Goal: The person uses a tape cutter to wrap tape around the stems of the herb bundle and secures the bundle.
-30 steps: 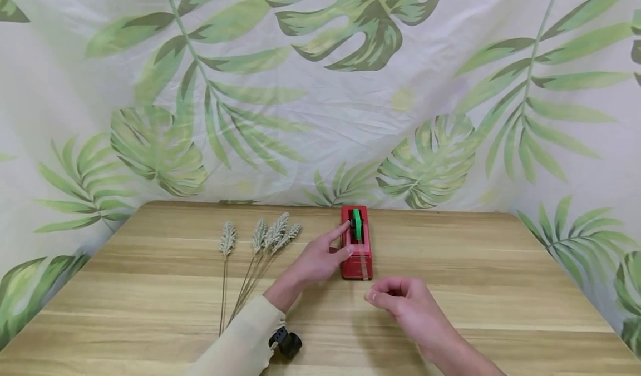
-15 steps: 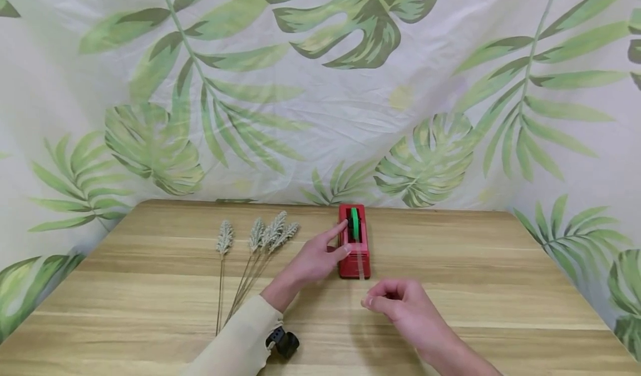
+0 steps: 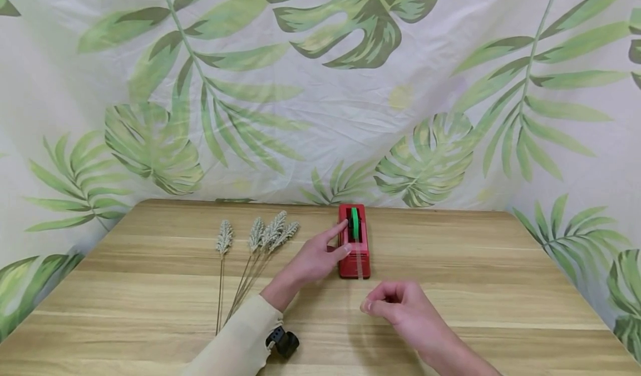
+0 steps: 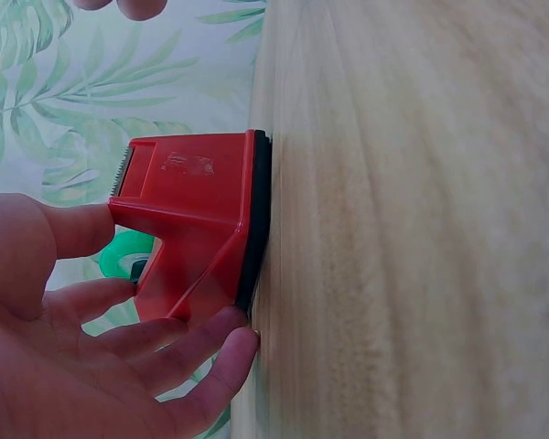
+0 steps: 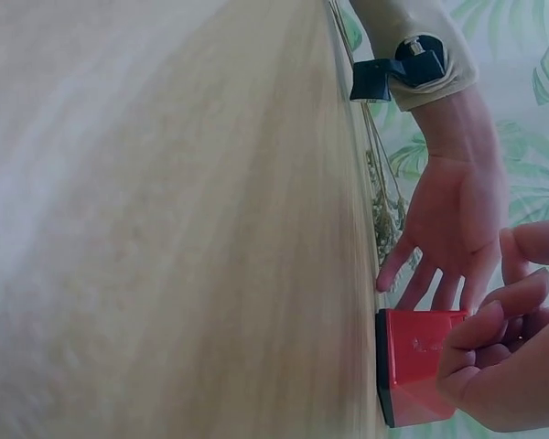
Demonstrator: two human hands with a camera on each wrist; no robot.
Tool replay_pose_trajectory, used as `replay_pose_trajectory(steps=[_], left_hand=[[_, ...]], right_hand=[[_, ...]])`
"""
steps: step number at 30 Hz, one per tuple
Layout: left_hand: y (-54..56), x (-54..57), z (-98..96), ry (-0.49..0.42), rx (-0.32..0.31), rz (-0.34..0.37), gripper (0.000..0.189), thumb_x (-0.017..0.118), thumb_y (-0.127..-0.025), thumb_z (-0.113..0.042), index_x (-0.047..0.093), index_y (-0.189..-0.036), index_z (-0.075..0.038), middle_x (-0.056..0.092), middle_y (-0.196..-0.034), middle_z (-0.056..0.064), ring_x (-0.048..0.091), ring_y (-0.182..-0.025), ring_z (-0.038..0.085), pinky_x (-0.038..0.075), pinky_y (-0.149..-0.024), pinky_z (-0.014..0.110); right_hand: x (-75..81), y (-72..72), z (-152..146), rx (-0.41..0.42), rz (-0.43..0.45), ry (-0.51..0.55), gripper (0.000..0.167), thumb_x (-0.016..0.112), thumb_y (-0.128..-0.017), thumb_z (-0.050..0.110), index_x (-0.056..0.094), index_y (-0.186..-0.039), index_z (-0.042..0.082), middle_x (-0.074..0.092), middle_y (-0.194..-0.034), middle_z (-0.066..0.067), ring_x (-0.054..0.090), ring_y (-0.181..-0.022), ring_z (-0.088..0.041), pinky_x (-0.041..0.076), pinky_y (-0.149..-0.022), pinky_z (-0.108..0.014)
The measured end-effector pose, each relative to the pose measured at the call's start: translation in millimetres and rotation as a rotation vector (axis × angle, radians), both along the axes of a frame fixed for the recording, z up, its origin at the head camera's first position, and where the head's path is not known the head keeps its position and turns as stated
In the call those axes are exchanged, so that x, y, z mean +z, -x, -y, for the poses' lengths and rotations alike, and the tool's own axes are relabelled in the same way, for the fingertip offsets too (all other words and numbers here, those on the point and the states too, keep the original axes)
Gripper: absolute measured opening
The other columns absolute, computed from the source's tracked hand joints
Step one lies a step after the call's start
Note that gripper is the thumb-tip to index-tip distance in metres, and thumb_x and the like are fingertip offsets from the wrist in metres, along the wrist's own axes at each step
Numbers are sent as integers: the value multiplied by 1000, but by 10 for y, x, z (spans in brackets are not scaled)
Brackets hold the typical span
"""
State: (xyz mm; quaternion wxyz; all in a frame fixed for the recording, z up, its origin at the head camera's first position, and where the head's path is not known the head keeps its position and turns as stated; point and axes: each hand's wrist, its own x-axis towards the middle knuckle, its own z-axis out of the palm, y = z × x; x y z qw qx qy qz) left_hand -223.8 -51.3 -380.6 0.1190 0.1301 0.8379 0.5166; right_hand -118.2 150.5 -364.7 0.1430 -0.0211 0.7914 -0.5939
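Observation:
A red tape dispenser (image 3: 354,262) with a green roll (image 3: 354,224) stands at the back middle of the table. My left hand (image 3: 316,259) rests against its left side, fingers fairly straight; in the left wrist view the thumb (image 4: 80,230) touches the upper front corner and the fingertips lie along the side. A strip of clear tape (image 3: 359,263) runs from the roll over the dispenser's front toward my right hand (image 3: 403,306). That hand, nearer me, pinches the tape's end between thumb and index finger. The strip is faint close to the fingertips.
Several pale, dried-looking flower sprigs (image 3: 274,232) with thin stems lie on the wooden table (image 3: 481,287), left of my left arm. A black camera mount (image 3: 283,341) sits on the left wrist. Behind the table hangs a leaf-print cloth (image 3: 340,120).
My right hand has drawn slightly toward me with the tape, away from the dispenser. The left hand stays against the dispenser, and the head view has shifted a little.

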Motion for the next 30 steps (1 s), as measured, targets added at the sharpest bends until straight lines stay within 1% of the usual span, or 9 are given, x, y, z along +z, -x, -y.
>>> replay_pose_trajectory(steps=[1,3,5,8,12,21,30], left_hand=[[-1,2,1,1,1,1,62,60,-110,-34,35,-166,-33,35,-172,14,57,-142,31,50,-99,42],[-4,6,2,1,5,5,62,59,-110,-34,35,-166,-33,34,-172,14,52,-147,33,48,-105,45],[-9,5,2,-1,7,8,62,59,-110,-34,34,-166,-33,34,-172,16,49,-149,36,46,-115,51],[-13,1,2,-7,6,6,62,59,-110,-33,34,-167,-33,33,-172,16,49,-150,39,40,-123,56],[-16,1,3,-8,7,-2,62,59,-110,-32,35,-166,-32,34,-172,16,55,-144,39,43,-121,55],[-19,-1,11,-5,10,-9,62,59,-110,-33,35,-166,-32,34,-172,15,55,-144,40,43,-121,56],[-15,-1,2,-4,8,-10,62,59,-110,-32,35,-167,-31,35,-172,17,53,-146,40,42,-121,55]], right_hand=[[-1,0,-2,5,1,1,17,75,-94,16,74,-97,-1,69,-91,-1,55,-89,-16,46,-74,-28],[-2,2,-6,10,3,2,17,75,-94,16,74,-97,-1,69,-91,0,54,-88,-15,46,-74,-28],[-3,3,-12,13,8,-2,17,74,-94,16,74,-96,-1,68,-91,0,53,-88,-16,45,-74,-28],[-5,6,-24,16,23,-8,16,74,-94,17,74,-95,0,68,-91,-1,52,-89,-16,45,-74,-29],[-6,9,-32,23,30,-17,16,73,-94,16,74,-95,0,68,-91,-1,52,-90,-17,44,-75,-30],[-9,4,-44,60,1,-17,17,74,-92,14,74,-96,-3,70,-90,1,54,-90,-17,45,-77,-30],[-19,-4,-72,71,-5,-41,16,75,-92,13,73,-96,-2,68,-87,1,53,-88,-17,45,-75,-29]])
